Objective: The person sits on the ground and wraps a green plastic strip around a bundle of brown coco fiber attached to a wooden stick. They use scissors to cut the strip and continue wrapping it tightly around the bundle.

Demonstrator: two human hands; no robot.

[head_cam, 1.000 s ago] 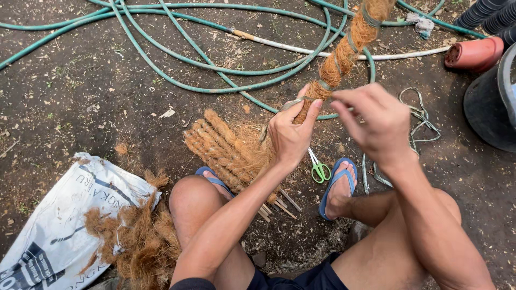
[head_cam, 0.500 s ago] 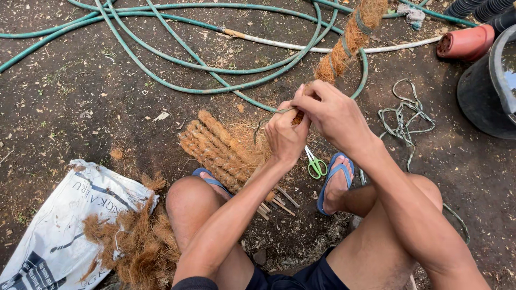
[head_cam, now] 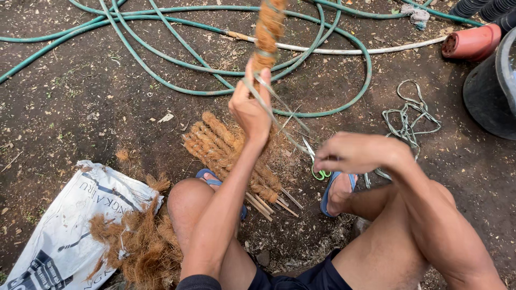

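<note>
My left hand (head_cam: 251, 110) is raised and gripped around the lower end of a stick wrapped in brown coconut fibre (head_cam: 267, 32), held upright. A thin grey-green string (head_cam: 279, 126) runs from the wrapped stick down and right to my right hand (head_cam: 357, 153), which pinches it and holds it taut. Below the hands, a pile of finished fibre-wrapped sticks (head_cam: 226, 150) lies on the dirt between my feet. Green-handled scissors (head_cam: 317, 164) lie beside my right foot in a blue sandal (head_cam: 336, 190).
A white sack (head_cam: 64, 225) spilling loose coconut fibre (head_cam: 142, 244) lies at lower left. Green hoses (head_cam: 177, 70) coil across the ground. A tangle of string (head_cam: 411, 115), a terracotta pot (head_cam: 470, 40) and a black tub (head_cam: 492, 86) sit at right.
My left hand lifted the wrapped stick up and more upright. My right hand left the stick and pulled down and right, drawing the string taut.
</note>
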